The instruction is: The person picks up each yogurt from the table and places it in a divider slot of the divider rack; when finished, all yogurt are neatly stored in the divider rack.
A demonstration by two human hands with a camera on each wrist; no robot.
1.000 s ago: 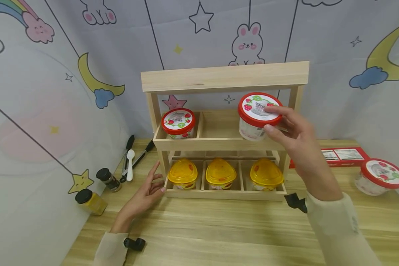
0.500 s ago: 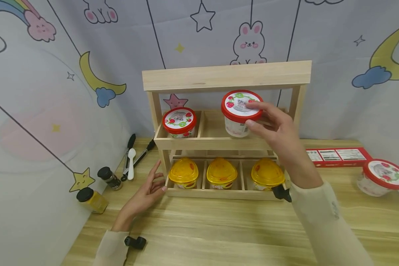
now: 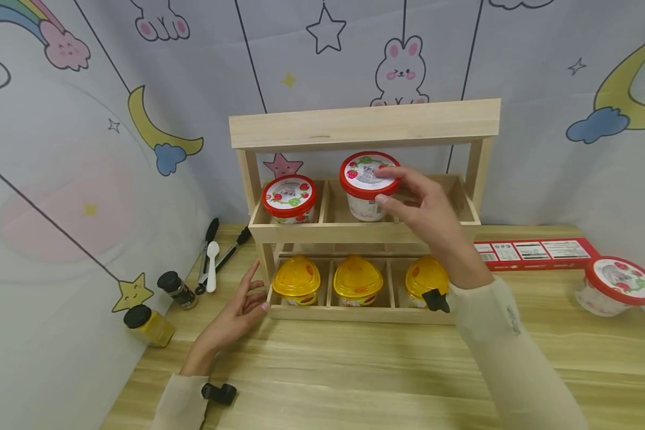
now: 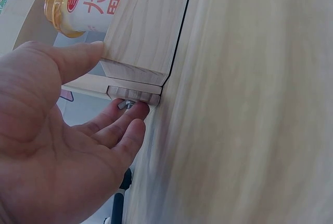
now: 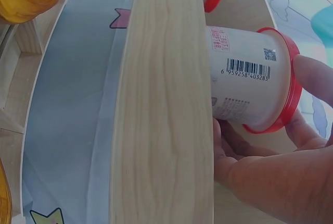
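Observation:
My right hand (image 3: 427,206) grips a white tub with a red rim and strawberry-printed lid (image 3: 366,206) over the middle compartment of the wooden rack's upper tier (image 3: 424,233). In the right wrist view the tub (image 5: 244,73) shows its barcode, its lower end behind the tier's front board (image 5: 166,99). A matching tub (image 3: 289,197) sits in the upper left compartment. My left hand (image 3: 236,310) rests by the lower tier's left front corner, fingers spread. In the left wrist view its thumb touches the wooden corner (image 4: 140,52), other fingers near a wing nut (image 4: 128,104).
Several yellow-lidded cups (image 3: 357,280) fill the lower tier. On the right are another red-lidded tub (image 3: 618,286) and a red box (image 3: 537,254). Tongs (image 3: 231,251), a white spoon (image 3: 212,266), a black-capped shaker (image 3: 176,289) and a yellow jar (image 3: 149,325) lie on the left.
My right hand has carried the tub leftward along the upper tier, from its right side to the middle compartment. The left hand has stayed at the lower left corner.

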